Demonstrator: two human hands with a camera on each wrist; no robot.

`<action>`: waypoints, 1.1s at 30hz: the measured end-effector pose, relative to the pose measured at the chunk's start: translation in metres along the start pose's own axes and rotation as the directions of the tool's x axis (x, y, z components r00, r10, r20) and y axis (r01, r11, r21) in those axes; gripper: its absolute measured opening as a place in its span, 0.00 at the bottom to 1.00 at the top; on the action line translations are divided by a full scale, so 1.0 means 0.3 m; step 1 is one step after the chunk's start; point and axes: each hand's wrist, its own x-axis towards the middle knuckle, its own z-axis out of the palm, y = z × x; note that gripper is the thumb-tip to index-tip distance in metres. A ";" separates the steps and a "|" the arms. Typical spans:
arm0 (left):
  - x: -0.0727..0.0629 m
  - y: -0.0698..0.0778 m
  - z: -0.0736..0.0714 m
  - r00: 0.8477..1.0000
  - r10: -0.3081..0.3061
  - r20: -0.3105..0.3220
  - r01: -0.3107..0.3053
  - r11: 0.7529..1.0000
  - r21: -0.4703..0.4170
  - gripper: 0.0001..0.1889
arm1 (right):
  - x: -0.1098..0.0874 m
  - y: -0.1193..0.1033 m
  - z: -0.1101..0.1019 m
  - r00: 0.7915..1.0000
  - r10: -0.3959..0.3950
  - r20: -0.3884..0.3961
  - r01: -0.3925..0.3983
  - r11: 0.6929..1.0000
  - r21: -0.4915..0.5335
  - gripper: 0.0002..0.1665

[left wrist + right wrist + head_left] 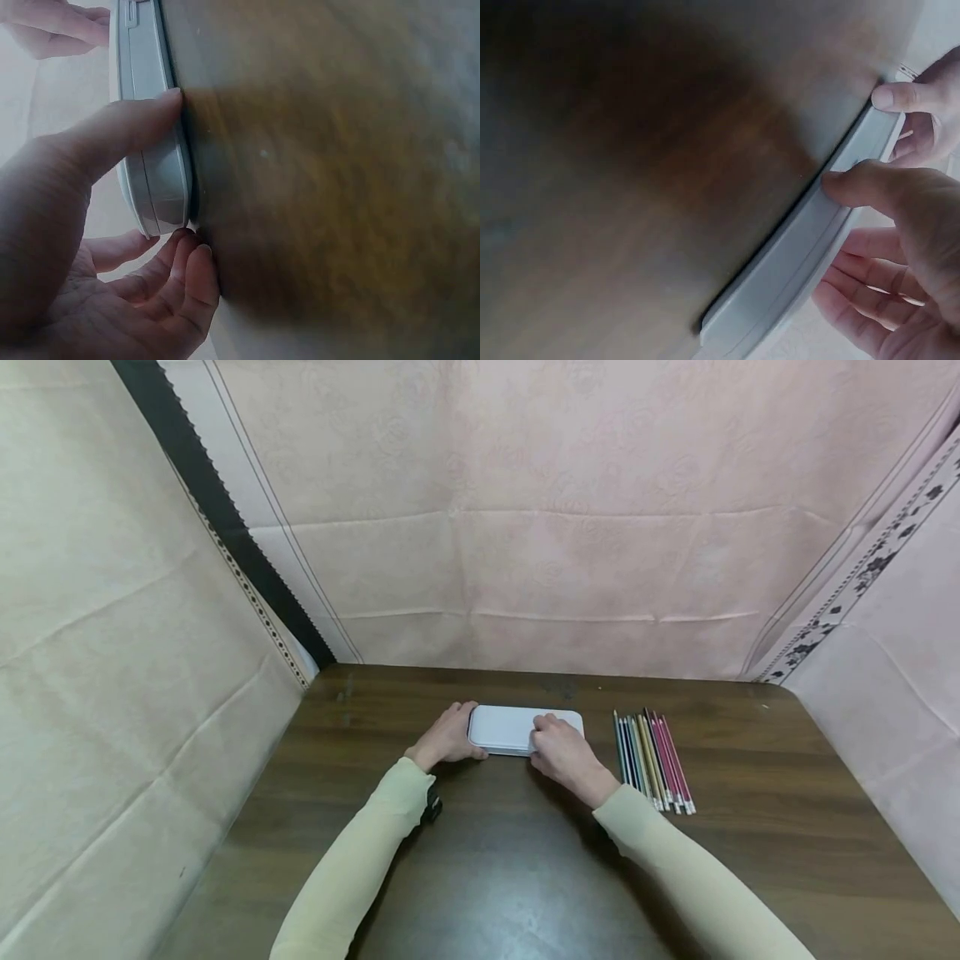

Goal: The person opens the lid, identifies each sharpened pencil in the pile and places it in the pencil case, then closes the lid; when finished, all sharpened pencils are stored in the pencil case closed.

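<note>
A flat white case (504, 727) with rounded corners lies closed on the table near its far edge. My left hand (448, 735) holds the left end, the thumb against the front side and the fingers curled around the end. A small clasp (132, 13) shows on the front side in the left wrist view. My right hand (566, 756) grips the case right of its middle. In the right wrist view the right thumb (844, 187) presses the front side, while the other fingers (877, 270) bend over the lid.
Right of the case, a row of colored pencils (651, 760) lies side by side, blue, gold and pink among them. The dark wooden table (480, 877) is bordered by pale cloth hangings (540, 568) at the back and both sides.
</note>
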 end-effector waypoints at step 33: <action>0.008 -0.005 0.014 0.998 -0.059 -0.012 0.057 0.989 -0.137 0.54 | -0.014 0.104 -0.068 0.994 0.003 -0.110 0.014 0.988 0.152 0.11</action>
